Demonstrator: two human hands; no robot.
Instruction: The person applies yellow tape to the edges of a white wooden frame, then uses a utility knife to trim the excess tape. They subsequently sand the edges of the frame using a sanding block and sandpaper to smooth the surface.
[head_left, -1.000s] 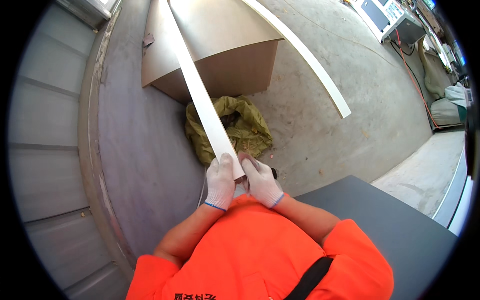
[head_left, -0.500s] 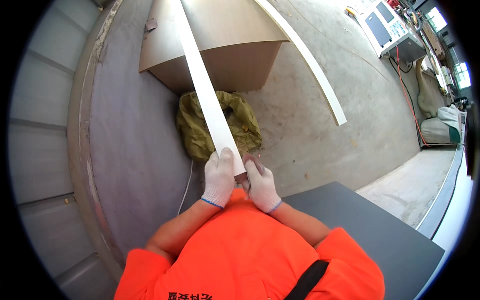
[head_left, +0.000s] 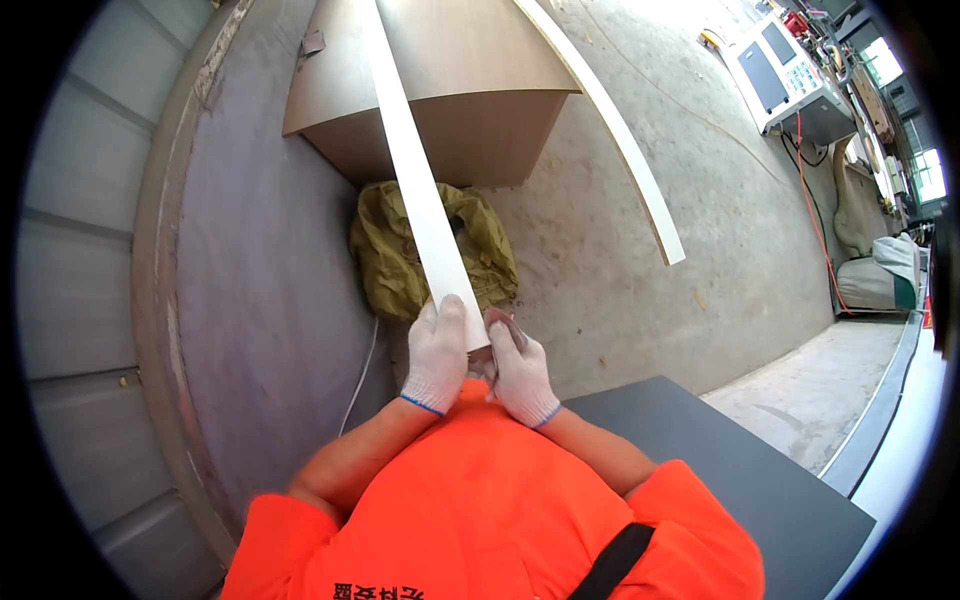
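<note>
Wears an orange shirt [head_left: 480, 480] with dark lettering [head_left: 378, 592] on the front, partly cut off by the lower edge. Has a dark grey panel [head_left: 705, 455] beside the right forearm [head_left: 600, 452]. Grips the near end of a long white strip [head_left: 415, 180] in the gloved left hand [head_left: 438, 352], thumb on top. Holds a brown sheet [head_left: 505, 323] in the gloved right hand [head_left: 521, 376], close against the right side of that end. Points the strip away above an olive bag [head_left: 385, 240] on the floor [head_left: 590, 260], then over a brown box [head_left: 490, 135]. Has, farther right, a second white strip [head_left: 622, 135] and, beyond, a white machine [head_left: 765, 75] with markings too small to read
</note>
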